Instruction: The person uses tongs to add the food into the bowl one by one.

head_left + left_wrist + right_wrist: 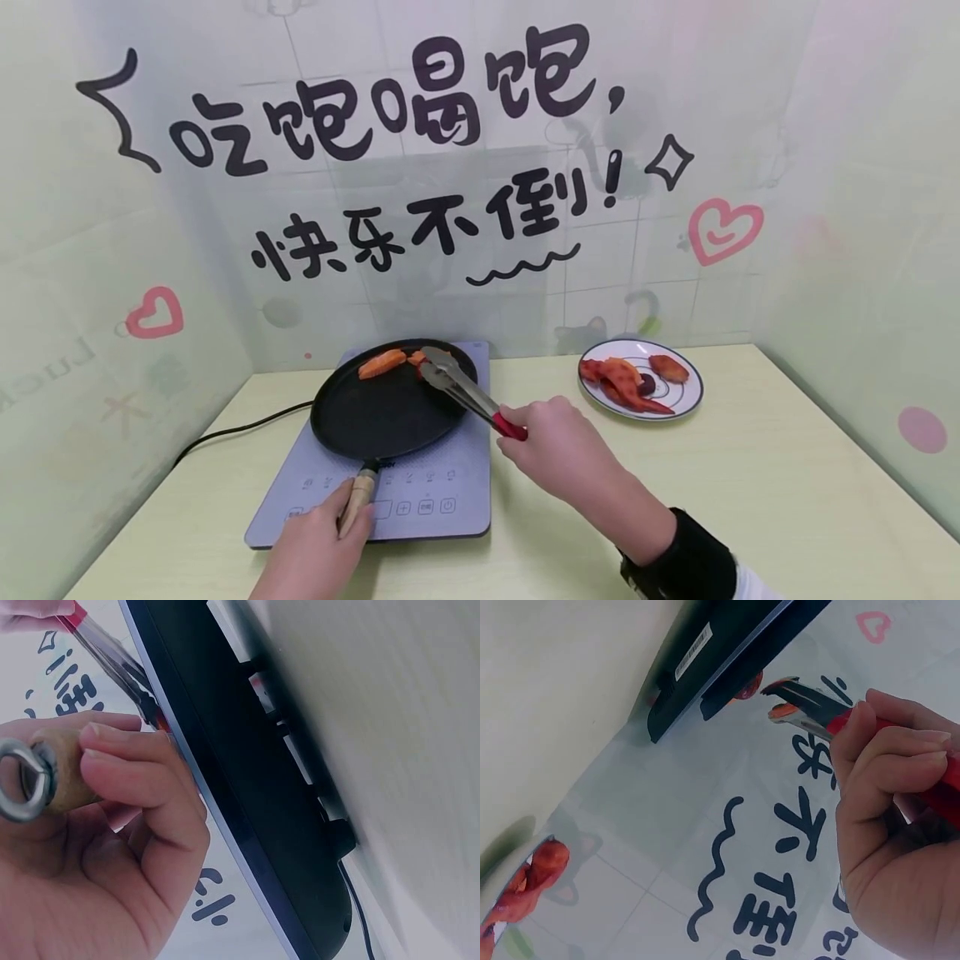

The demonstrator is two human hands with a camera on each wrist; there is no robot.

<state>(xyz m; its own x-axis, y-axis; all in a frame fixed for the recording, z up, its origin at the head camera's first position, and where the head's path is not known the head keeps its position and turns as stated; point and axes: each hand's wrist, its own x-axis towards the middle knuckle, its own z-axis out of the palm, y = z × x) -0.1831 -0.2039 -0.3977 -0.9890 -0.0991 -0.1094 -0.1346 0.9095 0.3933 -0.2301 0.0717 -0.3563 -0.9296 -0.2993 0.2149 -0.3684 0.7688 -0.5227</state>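
My left hand [318, 537] grips the wooden handle [362, 493] of a round black frying pan [378, 425]. In the left wrist view, the fingers curl round that handle, and a metal ring [39, 787] shows at its end. My right hand [558, 454] holds metal tongs [471, 392] by their red grips. The tongs' tips are over the far right part of the pan, at some reddish-orange food partly hidden by them; whether they pinch it I cannot tell. A longer orange piece of food [382, 364] lies near the pan's far rim.
Under the pan is a flat grey induction cooker [468, 508] with touch controls, its black cord [240, 428] running left. A white plate [692, 398] with several reddish pieces of food [628, 387] stands at the back right of the pale table [750, 483]. Printed sheeting rises behind.
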